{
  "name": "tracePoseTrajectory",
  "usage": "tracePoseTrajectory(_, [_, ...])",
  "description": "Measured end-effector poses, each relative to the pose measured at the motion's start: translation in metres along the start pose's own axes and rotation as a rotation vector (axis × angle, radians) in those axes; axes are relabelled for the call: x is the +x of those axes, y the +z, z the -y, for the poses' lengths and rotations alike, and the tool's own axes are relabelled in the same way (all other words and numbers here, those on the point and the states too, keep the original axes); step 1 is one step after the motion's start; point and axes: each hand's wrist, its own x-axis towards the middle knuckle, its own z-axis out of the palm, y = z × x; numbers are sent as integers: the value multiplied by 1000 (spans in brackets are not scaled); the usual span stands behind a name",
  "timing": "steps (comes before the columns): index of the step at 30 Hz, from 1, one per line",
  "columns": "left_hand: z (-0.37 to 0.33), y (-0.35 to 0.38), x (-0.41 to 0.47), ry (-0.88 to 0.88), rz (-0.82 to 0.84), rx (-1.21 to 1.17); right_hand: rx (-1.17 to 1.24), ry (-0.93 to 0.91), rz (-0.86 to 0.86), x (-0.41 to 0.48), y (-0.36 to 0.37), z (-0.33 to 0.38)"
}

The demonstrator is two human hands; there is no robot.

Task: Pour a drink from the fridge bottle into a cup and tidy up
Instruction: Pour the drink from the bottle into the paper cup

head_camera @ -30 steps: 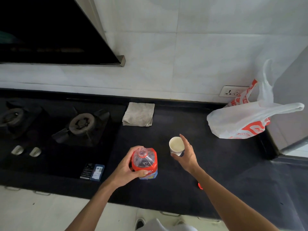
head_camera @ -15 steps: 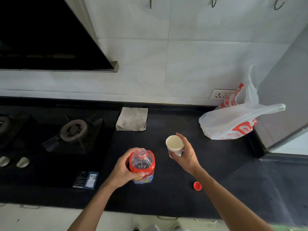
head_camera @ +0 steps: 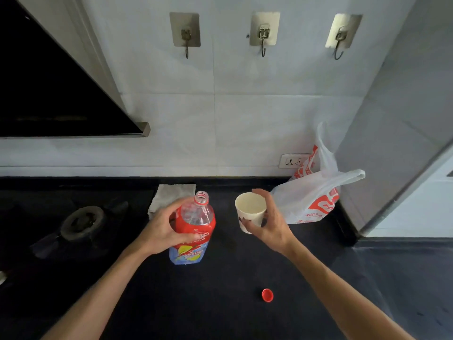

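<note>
Above the black countertop (head_camera: 196, 303), the head view shows 2 bare forearms reaching in from the bottom edge. The left hand (head_camera: 164, 229) is wrapped around the upper body of a clear plastic bottle (head_camera: 193, 231), fingers curled over its red label and thumb across the front, so the hand is closed on it. The bottle stands roughly upright with its open neck toward the wall; whether its base rests on the counter or is lifted just off it cannot be told. Just to the right of the bottle, the right hand (head_camera: 269, 227) grips a white paper cup (head_camera: 250, 211) from the side and below, thumb on the near wall and fingers curved behind the far wall, closed around it. The cup is held clear of the counter, its mouth tilted slightly toward the camera, and its pale inside looks empty as far as the view shows. The bottle and cup are near each other but apart. A small red cap (head_camera: 267, 295) lies on the counter closer to the camera, under the right forearm and well apart from the bottle. Behind the bottle a folded grey cloth (head_camera: 171, 195) lies against the back edge. A white and red plastic bag (head_camera: 311, 200) sits in the right corner, below a wall socket (head_camera: 291, 161). A gas burner (head_camera: 82, 222) is on the left, and 3 hooks (head_camera: 263, 35) hang on the tiled wall.
</note>
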Motion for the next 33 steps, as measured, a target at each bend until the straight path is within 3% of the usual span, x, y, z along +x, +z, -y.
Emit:
tracePoseTrajectory(8, [-74, -21, 35, 151, 104, 347, -53, -70, 117, 29, -43, 24])
tracePoseTrajectory(22, [-148, -39, 64, 261, 221, 1023, -35, -135, 194, 45, -56, 34])
tracePoseTrajectory(33, [-185, -43, 71, 240, 303, 1247, -45, -147, 205, 46, -56, 39])
